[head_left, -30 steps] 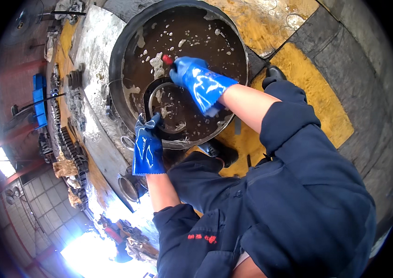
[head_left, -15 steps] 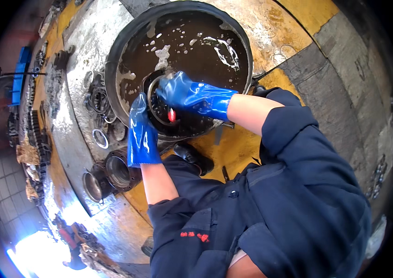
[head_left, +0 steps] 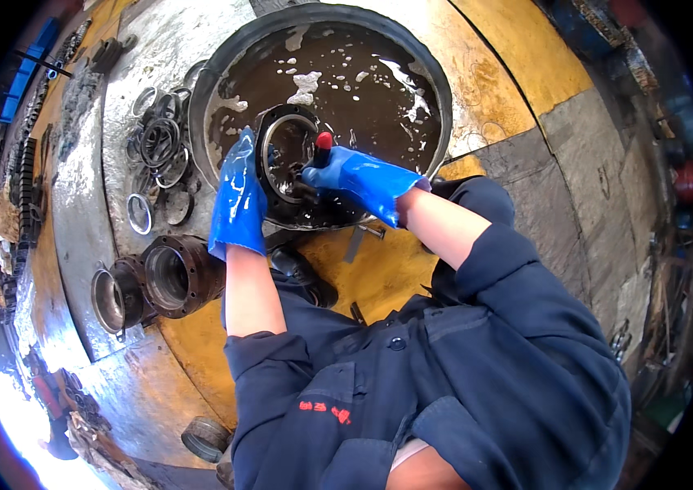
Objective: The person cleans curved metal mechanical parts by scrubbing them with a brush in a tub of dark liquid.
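My left hand (head_left: 239, 192), in a long blue rubber glove, is closed on the left side of a dark, ring-shaped metal housing (head_left: 266, 135). The housing stands tilted over the near part of a big round tub (head_left: 443, 106) of murky brown liquid. My right hand (head_left: 332, 173), gloved the same way, grips a tool with a black, red-tipped handle (head_left: 324, 142) at the right side of the ring's opening. The red tip points up and away from me; the working end is dark and too unclear to name.
Left of the tub lies a pile of dark metal rings (head_left: 160, 140), with a shiny ring (head_left: 140, 214) near it. Two hollow cylindrical housings (head_left: 171, 278) stand on the metal floor by my left forearm. A round part (head_left: 206, 439) sits farther down. A shoe (head_left: 304, 276) shows below the tub.
My right hand has turned, swinging the tool's red tip from pointing toward me to pointing away. The ring opening shows more fully now. The whole view has shifted slightly.
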`<action>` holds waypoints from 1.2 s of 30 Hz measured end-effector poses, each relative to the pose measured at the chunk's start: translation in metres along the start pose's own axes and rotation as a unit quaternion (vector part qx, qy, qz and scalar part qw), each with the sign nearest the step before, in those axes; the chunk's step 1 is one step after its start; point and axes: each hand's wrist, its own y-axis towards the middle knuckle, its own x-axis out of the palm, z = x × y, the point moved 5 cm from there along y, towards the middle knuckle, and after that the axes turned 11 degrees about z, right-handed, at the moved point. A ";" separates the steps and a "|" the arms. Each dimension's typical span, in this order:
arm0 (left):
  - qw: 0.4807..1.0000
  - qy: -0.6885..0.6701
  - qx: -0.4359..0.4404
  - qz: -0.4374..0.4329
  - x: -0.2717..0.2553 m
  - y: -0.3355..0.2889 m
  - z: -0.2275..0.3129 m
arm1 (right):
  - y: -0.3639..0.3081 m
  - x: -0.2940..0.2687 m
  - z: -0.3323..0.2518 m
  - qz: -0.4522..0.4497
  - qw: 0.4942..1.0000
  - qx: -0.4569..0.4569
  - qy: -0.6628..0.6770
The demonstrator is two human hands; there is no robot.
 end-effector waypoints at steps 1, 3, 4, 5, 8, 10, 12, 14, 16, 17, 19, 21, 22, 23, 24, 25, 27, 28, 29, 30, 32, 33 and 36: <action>1.000 0.004 0.018 -0.004 -0.001 0.000 0.000 | -0.004 0.001 -0.004 -0.028 0.998 0.008 0.049; 0.985 -0.102 -0.135 0.016 0.005 0.004 -0.007 | -0.008 -0.002 -0.007 -0.068 0.985 0.032 0.153; 0.966 -0.149 -0.211 0.027 0.010 0.001 -0.004 | -0.008 -0.005 -0.011 0.018 0.978 0.009 0.210; 0.961 -0.157 -0.227 0.026 0.013 0.002 -0.001 | -0.009 -0.009 -0.015 0.102 0.961 -0.024 0.255; 0.970 -0.138 -0.200 0.018 0.007 0.005 -0.001 | -0.017 -0.011 -0.049 0.146 0.920 -0.107 0.347; 0.972 -0.132 -0.193 0.017 0.002 0.006 -0.005 | -0.019 -0.006 -0.074 0.107 0.937 -0.148 0.299; 0.974 -0.128 -0.188 0.012 0.005 0.008 -0.005 | -0.010 -0.010 -0.086 0.104 0.936 -0.187 0.279; 0.974 -0.125 -0.187 0.011 0.006 0.006 -0.007 | 0.010 -0.027 -0.084 0.155 0.935 -0.185 0.258; 0.976 -0.119 -0.182 0.009 0.008 0.004 -0.009 | 0.036 -0.037 -0.066 0.162 0.931 -0.090 0.315; 0.977 -0.115 -0.180 0.017 0.001 0.002 -0.012 | 0.036 -0.045 -0.058 0.195 0.941 -0.034 0.275; 0.978 -0.110 -0.174 0.021 -0.003 0.001 -0.008 | 0.044 -0.060 -0.032 0.242 0.943 0.040 0.225; 0.978 -0.114 -0.172 -0.004 0.022 0.002 -0.005 | 0.072 -0.076 0.034 0.301 0.932 0.104 0.175; 0.979 -0.109 -0.169 0.011 0.007 0.001 -0.007 | 0.046 -0.066 0.016 0.279 0.934 0.155 0.162; 0.980 -0.105 -0.168 0.026 -0.007 0.000 -0.009 | 0.041 -0.050 0.012 0.262 0.942 0.157 0.140; 0.980 -0.106 -0.165 0.024 -0.005 0.000 -0.007 | 0.034 -0.054 0.010 0.263 0.945 0.159 0.114; 0.979 -0.110 -0.168 0.017 0.005 0.001 -0.006 | 0.038 -0.055 0.025 0.266 0.942 0.169 0.114; 0.979 -0.113 -0.169 0.015 0.011 0.004 -0.008 | 0.038 -0.057 0.035 0.260 0.952 0.154 0.045; 0.977 -0.113 -0.177 0.023 0.007 0.008 -0.012 | 0.030 -0.055 0.026 0.249 0.958 0.137 0.045; 0.976 -0.115 -0.185 0.032 0.003 0.013 -0.015 | 0.030 -0.052 0.022 0.251 0.960 0.098 0.081; 0.975 -0.114 -0.186 0.034 -0.003 0.013 -0.017 | 0.015 -0.054 0.002 0.225 0.967 0.045 0.114; 0.975 -0.117 -0.187 0.028 0.006 0.013 -0.016 | 0.010 -0.053 -0.012 0.236 0.950 -0.023 0.201; 0.975 -0.117 -0.185 0.027 0.005 0.013 -0.014 | 0.004 -0.049 -0.028 0.207 0.949 -0.075 0.224; 0.977 -0.117 -0.177 0.024 0.005 0.014 -0.011 | -0.010 -0.026 -0.072 0.104 0.934 -0.176 0.293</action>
